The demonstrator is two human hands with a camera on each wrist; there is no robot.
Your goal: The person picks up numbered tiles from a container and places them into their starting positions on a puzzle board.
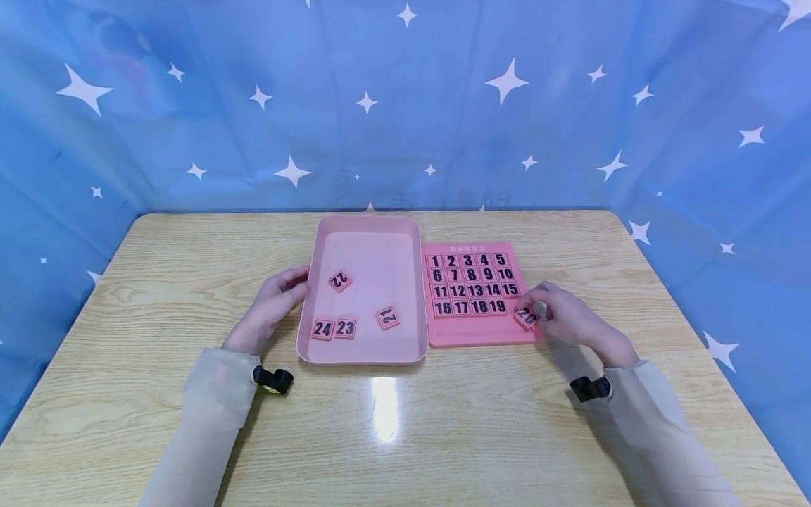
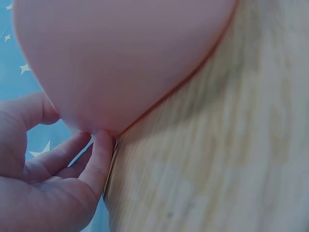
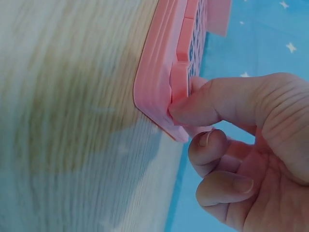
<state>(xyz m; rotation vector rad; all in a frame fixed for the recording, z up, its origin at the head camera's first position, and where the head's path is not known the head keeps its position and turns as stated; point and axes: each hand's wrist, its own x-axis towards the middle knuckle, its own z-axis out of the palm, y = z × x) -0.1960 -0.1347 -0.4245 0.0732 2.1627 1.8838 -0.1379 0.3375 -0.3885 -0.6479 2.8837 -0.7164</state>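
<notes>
My right hand [image 1: 560, 313] pinches the number tile 20 [image 1: 526, 318] between thumb and fingers. It holds this tile, tilted, over the lower right part of the pink number board [image 1: 475, 332]. Tiles 1 to 19 sit in rows on the board. In the right wrist view, the thumb presses the side of the tile [image 3: 179, 79] close to the board's edge. My left hand [image 1: 274, 306] holds the left side of the pale pink tray [image 1: 369, 353]. Thumb and fingertips meet the tray's outer wall [image 2: 111, 72] in the left wrist view.
Inside the tray lie tile 22 [image 1: 339, 281], tile 21 [image 1: 388, 317], tile 24 [image 1: 322, 329] and tile 23 [image 1: 345, 329]. Tray and board stand side by side on the wooden table [image 1: 481, 436]. A blue star-patterned curtain [image 1: 393, 134] hangs behind.
</notes>
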